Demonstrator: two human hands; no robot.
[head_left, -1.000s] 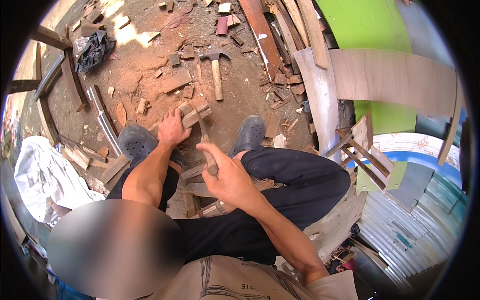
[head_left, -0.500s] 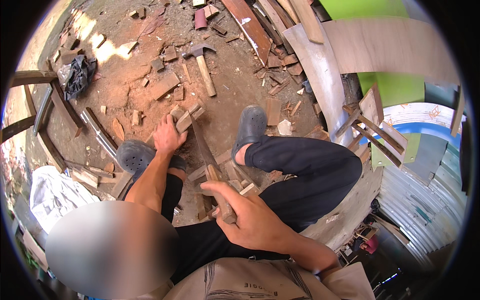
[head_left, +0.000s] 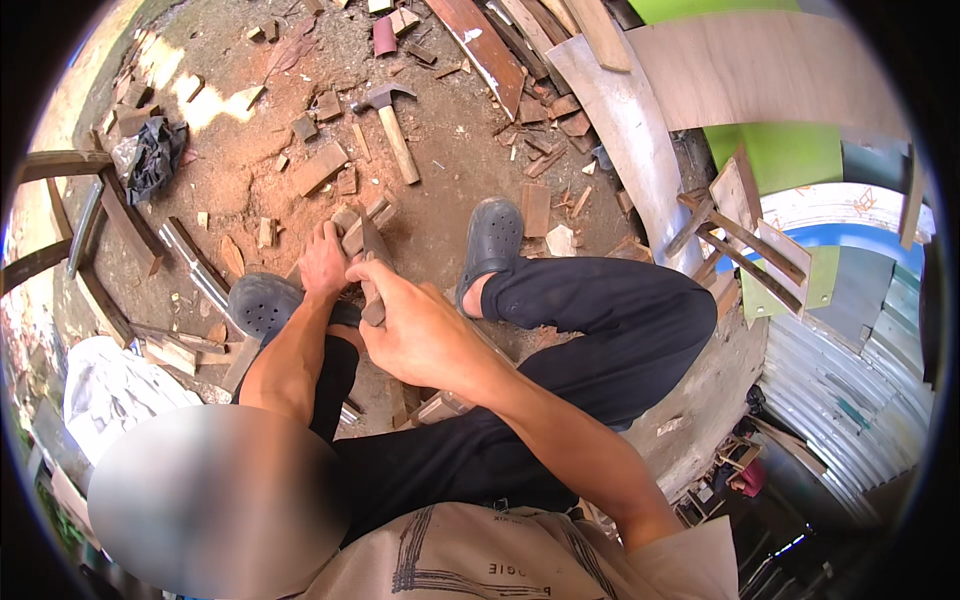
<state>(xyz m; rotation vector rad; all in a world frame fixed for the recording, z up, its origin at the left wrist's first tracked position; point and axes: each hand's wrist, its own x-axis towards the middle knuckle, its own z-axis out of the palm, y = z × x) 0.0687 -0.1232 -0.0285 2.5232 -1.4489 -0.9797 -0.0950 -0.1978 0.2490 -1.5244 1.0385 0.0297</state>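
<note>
My left hand (head_left: 324, 262) is closed on a short piece of wood (head_left: 353, 236), held low in front of my left foot. In my right hand (head_left: 410, 325) is a handsaw with a wooden handle (head_left: 373, 303), the fist wrapped round it. Its metal blade (head_left: 373, 243) points away from me and crosses the wood, looking foreshortened; I cannot make out its teeth. Both hands are close together, the right one just behind and to the right of the left.
A claw hammer (head_left: 396, 135) lies on the dirt floor ahead, among scattered wood offcuts (head_left: 320, 168). Planks (head_left: 475, 50) and a pale curved sheet (head_left: 625, 130) are at the far right. A wooden frame (head_left: 125, 220) and white cloth (head_left: 125, 385) are at left.
My right hand has pushed the handsaw forward and left, so its handle is now beside my left hand. The left hand still grips the wood. The view has shifted slightly.
</note>
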